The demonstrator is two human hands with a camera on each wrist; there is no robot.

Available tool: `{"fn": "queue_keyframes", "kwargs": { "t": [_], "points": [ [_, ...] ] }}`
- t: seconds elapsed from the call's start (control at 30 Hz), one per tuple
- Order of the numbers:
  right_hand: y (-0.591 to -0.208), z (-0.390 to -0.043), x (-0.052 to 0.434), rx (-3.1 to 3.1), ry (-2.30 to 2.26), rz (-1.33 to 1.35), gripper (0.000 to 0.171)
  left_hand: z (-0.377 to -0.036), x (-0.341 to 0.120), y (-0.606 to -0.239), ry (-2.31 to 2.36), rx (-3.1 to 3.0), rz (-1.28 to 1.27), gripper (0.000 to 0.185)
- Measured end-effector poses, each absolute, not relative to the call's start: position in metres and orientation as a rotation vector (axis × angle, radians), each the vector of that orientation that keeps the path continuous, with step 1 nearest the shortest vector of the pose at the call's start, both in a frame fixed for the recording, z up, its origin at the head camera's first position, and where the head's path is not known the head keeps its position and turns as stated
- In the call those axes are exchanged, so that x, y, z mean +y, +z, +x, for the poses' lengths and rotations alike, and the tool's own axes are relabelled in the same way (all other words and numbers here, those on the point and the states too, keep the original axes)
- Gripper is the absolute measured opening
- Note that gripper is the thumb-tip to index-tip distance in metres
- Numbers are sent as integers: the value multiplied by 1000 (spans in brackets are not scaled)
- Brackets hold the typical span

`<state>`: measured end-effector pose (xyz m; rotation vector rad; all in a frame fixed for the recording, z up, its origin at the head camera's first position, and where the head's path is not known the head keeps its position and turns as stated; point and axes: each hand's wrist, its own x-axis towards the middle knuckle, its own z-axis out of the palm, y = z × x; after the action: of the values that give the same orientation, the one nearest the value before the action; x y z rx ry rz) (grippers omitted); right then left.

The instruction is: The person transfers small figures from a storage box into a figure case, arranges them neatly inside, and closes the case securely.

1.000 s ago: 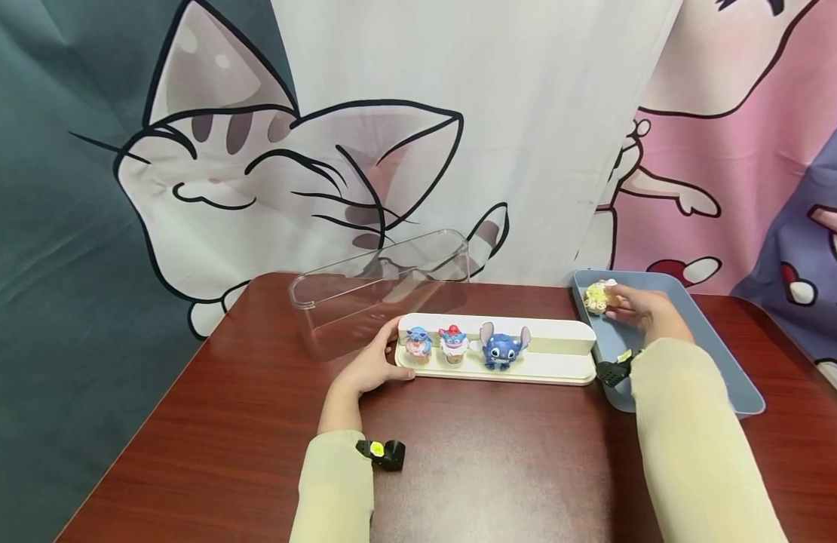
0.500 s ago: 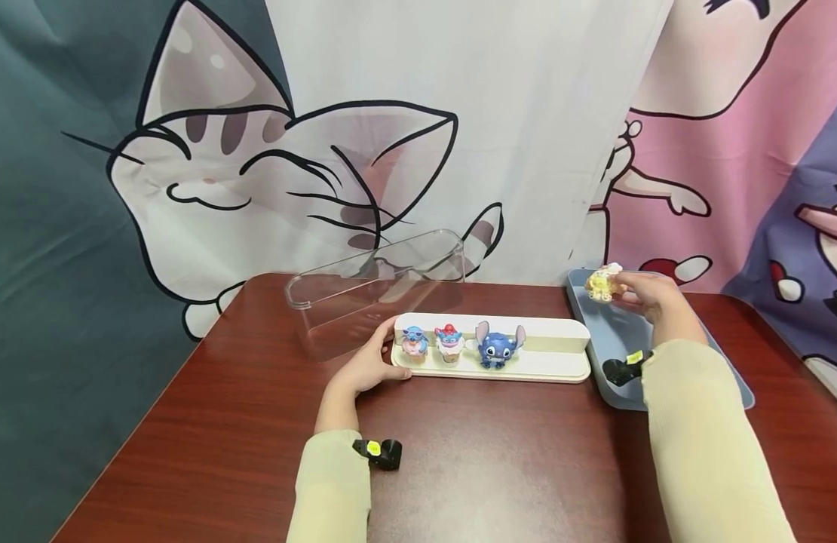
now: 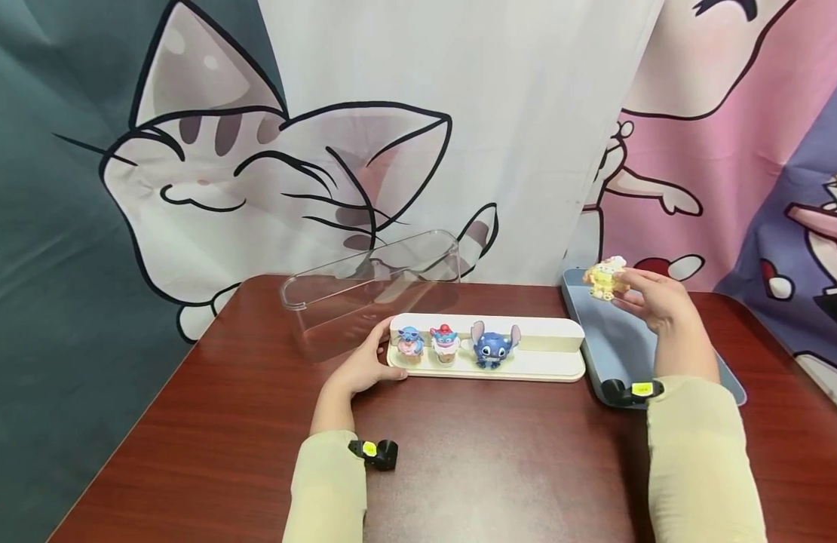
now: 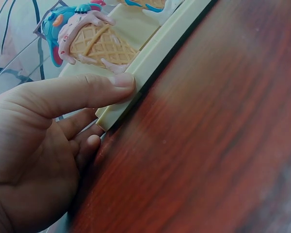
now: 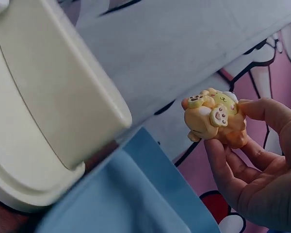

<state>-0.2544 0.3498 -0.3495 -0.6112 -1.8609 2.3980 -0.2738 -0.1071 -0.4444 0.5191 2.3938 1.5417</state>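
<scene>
My right hand (image 3: 663, 302) pinches a small yellow figurine (image 3: 605, 279) between thumb and fingers, raised over the far end of the blue-grey tray (image 3: 611, 343). In the right wrist view the figurine (image 5: 216, 116) shows a smiling face and paw-print soles. My left hand (image 3: 364, 366) grips the left end of a cream stepped display stand (image 3: 544, 366), thumb on its front edge in the left wrist view. On the stand's lower step stand two blue-topped ice-cream-cone figurines, one pink (image 3: 410, 345) and one with a red top (image 3: 445, 345), and a big-eared blue figurine (image 3: 493, 347).
Behind the stand's left part, a clear plastic cover (image 3: 371, 290) lies on the dark red wooden table (image 3: 459, 452). The tray is close against the stand's right end. A cartoon-printed curtain (image 3: 527, 151) hangs behind the table.
My right hand has lifted the yellow figurine up from inside the tray. My left hand keeps its grip on the stand; the whole scene shifts slightly left in view.
</scene>
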Motion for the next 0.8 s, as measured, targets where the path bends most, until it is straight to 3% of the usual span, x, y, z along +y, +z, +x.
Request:
{"fn": "queue_keyframes", "kwargs": {
  "t": [0.8],
  "points": [
    [-363,-233,330,-1747,2414,-231,12,-274,-107,-444,1548,2390,532,99]
  ]
}}
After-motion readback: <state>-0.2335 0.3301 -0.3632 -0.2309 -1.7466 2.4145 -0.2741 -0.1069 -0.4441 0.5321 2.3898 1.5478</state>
